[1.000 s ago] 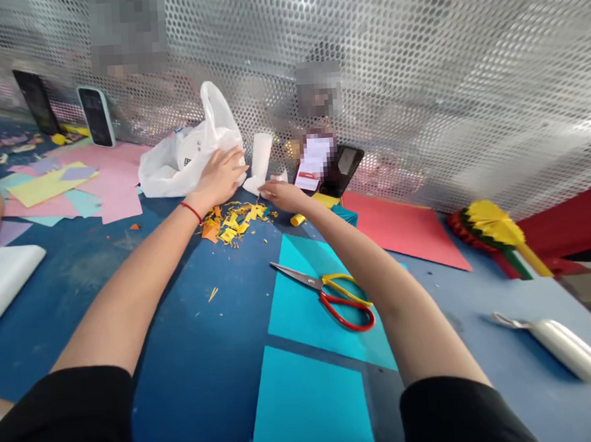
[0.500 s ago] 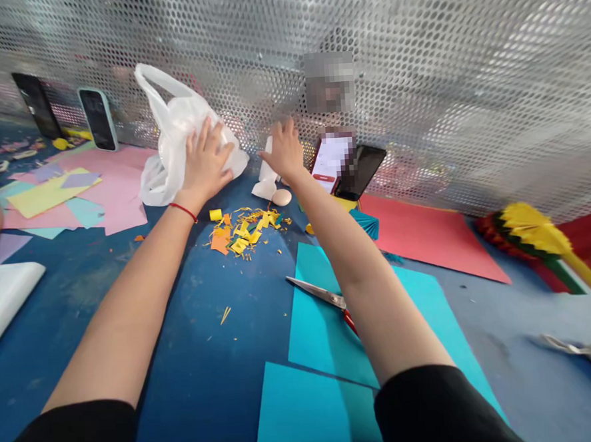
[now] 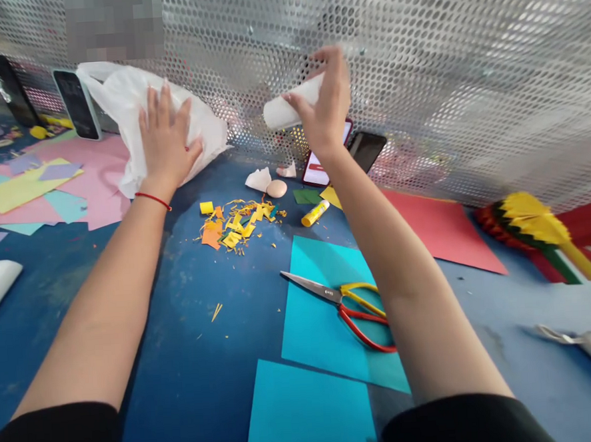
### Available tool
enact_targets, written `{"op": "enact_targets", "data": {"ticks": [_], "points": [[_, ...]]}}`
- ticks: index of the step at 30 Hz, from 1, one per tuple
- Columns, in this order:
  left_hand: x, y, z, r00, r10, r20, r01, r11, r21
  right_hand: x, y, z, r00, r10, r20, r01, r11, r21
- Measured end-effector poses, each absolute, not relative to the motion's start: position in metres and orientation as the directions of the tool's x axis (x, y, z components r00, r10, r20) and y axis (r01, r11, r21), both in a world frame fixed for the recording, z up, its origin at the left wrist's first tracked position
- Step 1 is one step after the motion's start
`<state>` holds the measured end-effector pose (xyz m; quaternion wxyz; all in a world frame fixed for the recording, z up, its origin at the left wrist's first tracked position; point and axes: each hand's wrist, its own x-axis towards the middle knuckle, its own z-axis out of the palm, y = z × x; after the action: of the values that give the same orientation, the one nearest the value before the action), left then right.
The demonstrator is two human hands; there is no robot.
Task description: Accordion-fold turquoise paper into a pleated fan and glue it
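Note:
My left hand (image 3: pixel 166 132) lies spread against a white plastic bag (image 3: pixel 118 102), pressing it toward the metal wall; the fingers are apart. My right hand (image 3: pixel 331 102) is raised before the wall, closed on a white cylinder (image 3: pixel 286 109), perhaps a paper roll, held tilted off the table. Under it are a pale egg-shaped object (image 3: pixel 276 189) and white torn-looking pieces (image 3: pixel 259 179). Yellow and orange paper scraps (image 3: pixel 238 224) lie between my forearms, with a small yellow cap (image 3: pixel 206 208) beside them. A yellow glue stick (image 3: pixel 316 213) rests near my right forearm.
Scissors (image 3: pixel 340 295) with red and yellow handles lie on blue paper sheets (image 3: pixel 307 407). Two phones (image 3: pixel 368 148) lean at the wall behind my right wrist, two more (image 3: pixel 77 104) at left. Red paper (image 3: pixel 441 232), a yellow paper rosette (image 3: pixel 533 220) and pink sheets (image 3: pixel 104 159) flank me.
My right hand has lifted the white cylinder up from the table and rightward. My left hand has shifted left and flattened the bag against the wall. The scissor handles and glue stick now show.

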<state>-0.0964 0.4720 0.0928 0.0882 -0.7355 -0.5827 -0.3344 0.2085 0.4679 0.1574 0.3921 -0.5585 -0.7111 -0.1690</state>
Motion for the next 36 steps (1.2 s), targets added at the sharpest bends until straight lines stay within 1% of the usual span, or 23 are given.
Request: {"op": "enact_targets", "data": {"ticks": [2,3,6,9,11,15,17,19,22,23,24,25,27,29,30,32,36], "points": [[-0.1,0.471,0.095,0.039,0.801,0.598,0.915,-0.268,0.3,0.209,0.468,0.159,-0.126,0.663,0.738,0.927,0.344,-0.15],[-0.101,0.471,0.096,0.01,0.801,0.599,0.912,-0.252,0.322,0.208,0.47,0.155,-0.179,0.684,0.707,0.926,0.36,-0.113],[-0.103,0.471,0.097,-0.027,0.8,0.6,0.905,-0.235,0.354,0.206,0.475,0.129,-0.369,0.74,0.562,0.899,0.437,0.015],[-0.102,0.472,0.096,-0.007,0.807,0.59,0.907,-0.244,0.344,0.208,0.469,0.098,-0.552,0.711,0.436,0.82,0.557,0.13],[-0.101,0.473,0.096,-0.008,0.806,0.592,0.902,-0.25,0.352,0.211,0.455,0.084,-0.669,0.633,0.391,0.732,0.651,0.199],[-0.102,0.474,0.096,-0.018,0.799,0.601,0.903,-0.246,0.353,0.221,0.419,0.076,-0.876,0.386,0.289,0.467,0.828,0.31],[-0.103,0.475,0.096,-0.013,0.799,0.602,0.909,-0.241,0.339,0.228,0.403,0.077,-0.93,0.269,0.25,0.344,0.874,0.342],[-0.104,0.476,0.096,-0.008,0.798,0.603,0.913,-0.241,0.331,0.237,0.392,0.078,-0.955,0.182,0.233,0.26,0.894,0.365],[-0.104,0.476,0.096,-0.009,0.799,0.601,0.912,-0.24,0.332,0.252,0.381,0.078,-0.965,0.118,0.235,0.205,0.898,0.39],[-0.104,0.476,0.096,-0.01,0.8,0.6,0.911,-0.24,0.336,0.258,0.379,0.079,-0.962,0.123,0.245,0.213,0.898,0.385],[-0.104,0.475,0.096,-0.011,0.8,0.6,0.908,-0.244,0.342,0.263,0.376,0.08,-0.953,0.156,0.26,0.247,0.897,0.367],[-0.104,0.474,0.096,-0.011,0.798,0.602,0.904,-0.249,0.347,0.268,0.374,0.082,-0.934,0.221,0.281,0.311,0.889,0.336],[-0.103,0.472,0.096,-0.012,0.792,0.61,0.895,-0.263,0.36,0.274,0.37,0.088,-0.843,0.429,0.324,0.514,0.821,0.25],[-0.103,0.471,0.096,-0.015,0.789,0.615,0.884,-0.276,0.377,0.277,0.369,0.096,-0.681,0.637,0.362,0.72,0.673,0.169],[-0.103,0.471,0.096,-0.02,0.791,0.611,0.88,-0.276,0.386,0.276,0.371,0.1,-0.596,0.706,0.383,0.793,0.594,0.139],[-0.104,0.472,0.096,-0.024,0.796,0.604,0.878,-0.272,0.393,0.272,0.379,0.109,-0.458,0.777,0.432,0.879,0.468,0.091],[-0.105,0.473,0.095,-0.02,0.792,0.611,0.89,-0.264,0.371,0.257,0.418,0.128,-0.288,0.808,0.515,0.939,0.343,-0.014]]}}
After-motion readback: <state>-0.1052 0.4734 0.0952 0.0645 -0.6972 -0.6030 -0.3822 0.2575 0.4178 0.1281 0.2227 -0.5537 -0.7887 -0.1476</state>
